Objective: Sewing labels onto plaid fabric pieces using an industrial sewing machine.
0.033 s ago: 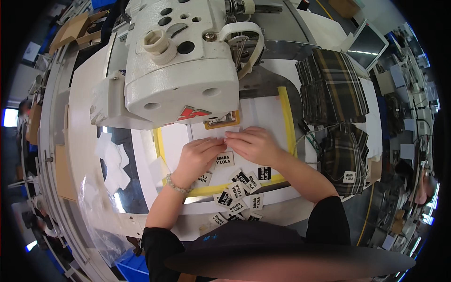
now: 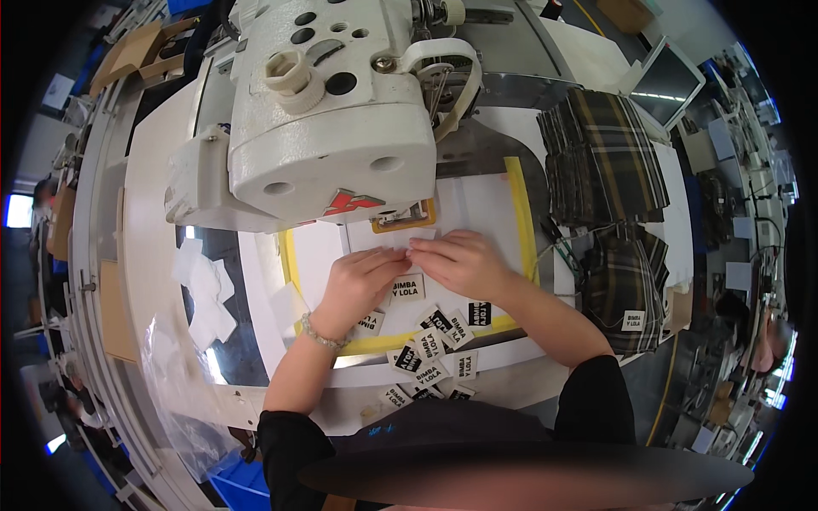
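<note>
My left hand (image 2: 362,281), a beaded bracelet at its wrist, and my right hand (image 2: 456,264) meet on the white work sheet (image 2: 324,255) edged with yellow tape. Both have fingers pinched on a small white piece (image 2: 420,234), largely covered by my fingertips. Just beyond it is an orange-framed clamp (image 2: 402,223) beneath the white sewing machine head (image 2: 328,153). A printed label (image 2: 406,288) lies below my fingers, and several black and white labels (image 2: 430,366) are scattered nearer me.
Plaid fabric stacks (image 2: 601,157) stand on the right, with a screen (image 2: 665,81) behind. On the left lie white scraps (image 2: 204,298) and a clear plastic bag (image 2: 179,400). A blue bin (image 2: 239,485) is below the table at lower left.
</note>
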Motion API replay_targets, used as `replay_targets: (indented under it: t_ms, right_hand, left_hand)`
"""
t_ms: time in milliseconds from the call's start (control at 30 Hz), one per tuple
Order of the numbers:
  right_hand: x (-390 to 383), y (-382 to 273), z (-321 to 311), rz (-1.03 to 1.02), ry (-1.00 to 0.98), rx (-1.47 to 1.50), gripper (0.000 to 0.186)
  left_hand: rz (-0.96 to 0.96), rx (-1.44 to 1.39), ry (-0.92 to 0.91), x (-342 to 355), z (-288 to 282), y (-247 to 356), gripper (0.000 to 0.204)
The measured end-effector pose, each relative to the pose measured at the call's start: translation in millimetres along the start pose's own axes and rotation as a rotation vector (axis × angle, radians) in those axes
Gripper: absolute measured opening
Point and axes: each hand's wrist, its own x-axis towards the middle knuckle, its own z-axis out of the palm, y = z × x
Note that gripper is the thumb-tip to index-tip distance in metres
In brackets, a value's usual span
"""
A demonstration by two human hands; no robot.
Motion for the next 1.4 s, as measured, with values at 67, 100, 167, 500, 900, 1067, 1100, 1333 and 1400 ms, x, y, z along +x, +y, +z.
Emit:
replay_targets:
  t_ms: [67, 100, 167, 500, 900, 1067, 1100, 1333, 1400]
  right_hand:
    - [-0.1, -1.5, -1.2, -0.057, 0.019, -0.064, 0.025]
    - [-0.6, -2.9, -1.6, -0.057, 0.014, -0.061, 0.025]
    - [0.0, -3.8, -1.7, -0.082, 0.018, -0.06, 0.026]
    - [7.3, -12.2, -6.5, -0.17, -0.045, -0.177, 0.022]
    - [3.9, -17.7, -2.3, -0.009, -0.108, -0.173, 0.028]
    - [4.4, -17.2, -3.9, 0.038, -0.173, -0.105, 0.032]
    - [4.4, -17.3, -3.5, 0.039, -0.172, -0.107, 0.032]
    - [4.2, -19.2, -2.5, 0.051, -0.184, -0.125, 0.03]
    - [3.4, -20.2, -2.5, 0.056, -0.196, -0.13, 0.03]
  left_hand:
    - [-0.018, 0.009, 0.015, 1.6, -0.3, -1.6, 0.018]
    - [-0.029, 0.017, 0.028, 1.8, -0.3, -1.6, 0.019]
    - [-0.038, 0.004, 0.029, 0.6, 0.2, -2.3, 0.02]
    - [-0.006, 0.083, 0.009, 9.4, 0.7, 3.3, 0.021]
    - [-0.026, 0.199, -0.015, 7.3, -7.5, 14.3, 0.033]
    - [-0.016, 0.136, 0.023, 5.3, -6.1, 14.2, 0.031]
    - [-0.003, 0.138, 0.039, 5.3, -5.7, 14.4, 0.031]
    - [-0.044, 0.136, 0.022, 6.3, -5.7, 15.5, 0.03]
    - [0.017, 0.178, 0.07, 5.9, -5.7, 15.4, 0.032]
